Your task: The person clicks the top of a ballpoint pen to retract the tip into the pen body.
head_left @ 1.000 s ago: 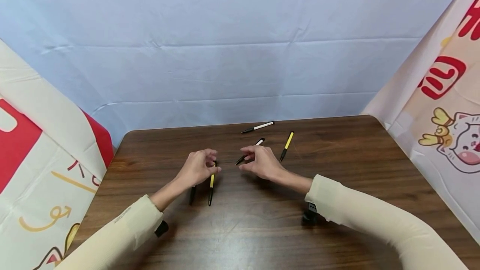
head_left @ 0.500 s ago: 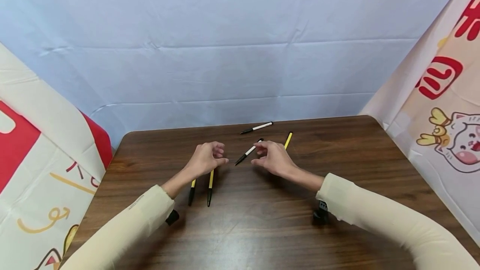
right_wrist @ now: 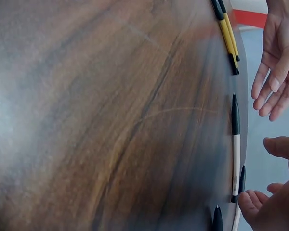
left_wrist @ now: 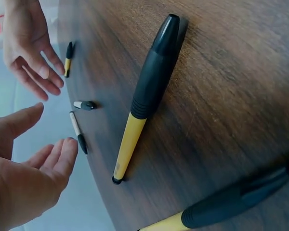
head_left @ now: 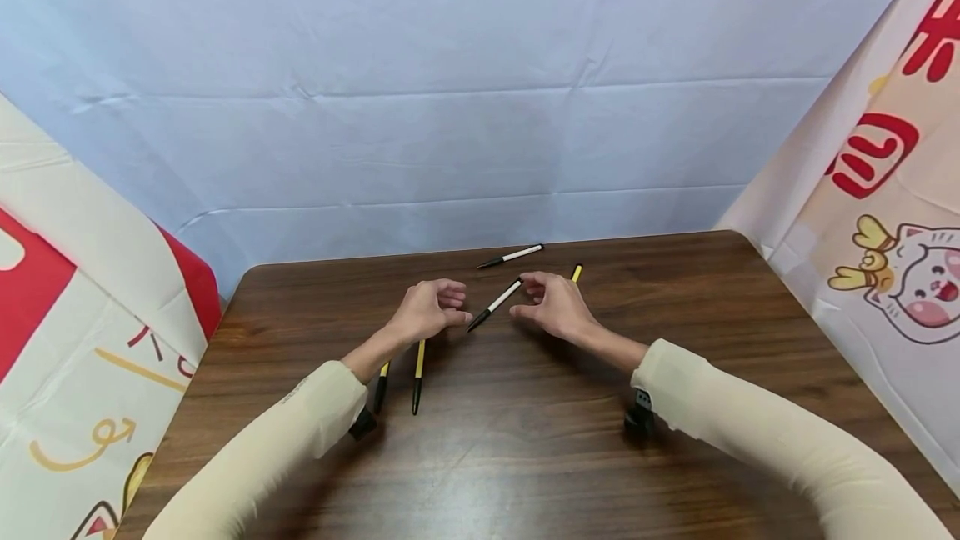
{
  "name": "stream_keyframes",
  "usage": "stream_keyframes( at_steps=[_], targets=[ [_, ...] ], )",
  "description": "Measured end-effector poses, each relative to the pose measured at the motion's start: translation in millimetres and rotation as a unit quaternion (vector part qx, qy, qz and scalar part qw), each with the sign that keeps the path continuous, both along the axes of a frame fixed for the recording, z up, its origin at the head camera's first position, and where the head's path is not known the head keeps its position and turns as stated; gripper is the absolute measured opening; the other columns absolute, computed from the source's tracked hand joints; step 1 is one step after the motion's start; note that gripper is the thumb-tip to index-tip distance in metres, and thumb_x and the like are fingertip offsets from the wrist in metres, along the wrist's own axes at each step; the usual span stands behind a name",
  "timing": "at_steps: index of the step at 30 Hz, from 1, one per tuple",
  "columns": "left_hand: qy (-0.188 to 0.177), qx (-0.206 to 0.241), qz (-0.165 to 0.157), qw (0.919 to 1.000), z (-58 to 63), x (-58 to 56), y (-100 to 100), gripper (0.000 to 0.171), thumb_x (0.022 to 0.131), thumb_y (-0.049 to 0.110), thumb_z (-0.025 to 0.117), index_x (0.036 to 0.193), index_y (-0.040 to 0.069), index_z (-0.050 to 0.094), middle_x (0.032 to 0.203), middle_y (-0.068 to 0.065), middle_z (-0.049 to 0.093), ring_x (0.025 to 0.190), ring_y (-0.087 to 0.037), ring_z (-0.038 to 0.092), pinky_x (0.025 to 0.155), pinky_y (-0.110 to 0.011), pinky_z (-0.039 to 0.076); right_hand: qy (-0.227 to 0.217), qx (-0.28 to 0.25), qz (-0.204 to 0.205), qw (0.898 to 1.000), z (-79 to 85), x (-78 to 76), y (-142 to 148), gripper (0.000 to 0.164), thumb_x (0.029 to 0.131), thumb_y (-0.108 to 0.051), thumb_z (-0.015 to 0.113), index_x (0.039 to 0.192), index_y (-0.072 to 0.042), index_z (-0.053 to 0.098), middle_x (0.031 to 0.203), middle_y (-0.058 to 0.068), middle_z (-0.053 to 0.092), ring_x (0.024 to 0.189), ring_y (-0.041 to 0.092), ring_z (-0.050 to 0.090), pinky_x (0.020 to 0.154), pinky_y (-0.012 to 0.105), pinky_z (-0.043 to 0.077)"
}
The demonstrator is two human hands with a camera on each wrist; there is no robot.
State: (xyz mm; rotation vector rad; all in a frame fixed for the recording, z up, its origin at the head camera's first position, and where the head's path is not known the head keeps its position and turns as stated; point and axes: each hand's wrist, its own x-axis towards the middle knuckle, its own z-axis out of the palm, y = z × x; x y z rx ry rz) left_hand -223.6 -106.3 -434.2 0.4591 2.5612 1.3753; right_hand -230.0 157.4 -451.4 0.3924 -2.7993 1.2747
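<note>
My left hand (head_left: 427, 311) hovers above the table with fingers relaxed and apart, holding nothing. Facing it, my right hand (head_left: 555, 307) is also loosely spread with nothing in it. Between them lies a white pen (head_left: 504, 298) with a black grip, slanting on the table; its ends sit close to both hands. Two yellow pens with black grips, an inner one (head_left: 418, 377) and an outer one (head_left: 382, 386), lie below the left hand, which hides their far ends in the head view. A third yellow pen (head_left: 577, 272) is mostly covered by the right hand.
Another white pen (head_left: 517, 255) lies near the back edge of the brown wooden table (head_left: 495, 457). Behind the table hangs a pale blue cloth (head_left: 465, 140). Printed cloths (head_left: 877, 190) hang at both sides.
Both hands have shifted to the right above the table. The right hand has moved off the middle white pen and now covers more of the right yellow pen. The pens appear to lie still.
</note>
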Motion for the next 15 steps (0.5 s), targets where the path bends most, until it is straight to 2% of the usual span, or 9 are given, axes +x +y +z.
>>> stream_keyframes(
  at_steps=[7,15],
  targets=[
    [-0.024,0.02,0.002,0.9995,-7.9,-5.2,5,0.054,0.093,0.006,0.081,0.142,-0.006,0.061,0.134,-0.022,0.069,0.121,-0.034,0.069,0.1,-0.04,0.06,-0.007,0.003,-0.011,1.0,-6.5,-11.3,6,0.066,0.087,-0.02,0.09,0.143,0.003,0.062,0.134,0.02,0.071,0.12,0.038,0.07,0.103,0.049,0.057],
    [-0.061,0.044,0.017,0.9971,-7.6,-10.6,11,0.051,0.092,0.001,0.081,0.139,-0.007,0.063,0.133,-0.022,0.071,0.122,-0.034,0.07,0.1,-0.039,0.06,-0.013,-0.002,-0.016,1.0,-8.4,-22.0,6,0.071,0.087,-0.022,0.09,0.146,0.002,0.06,0.138,0.023,0.068,0.125,0.039,0.068,0.105,0.051,0.056]
  ],
)
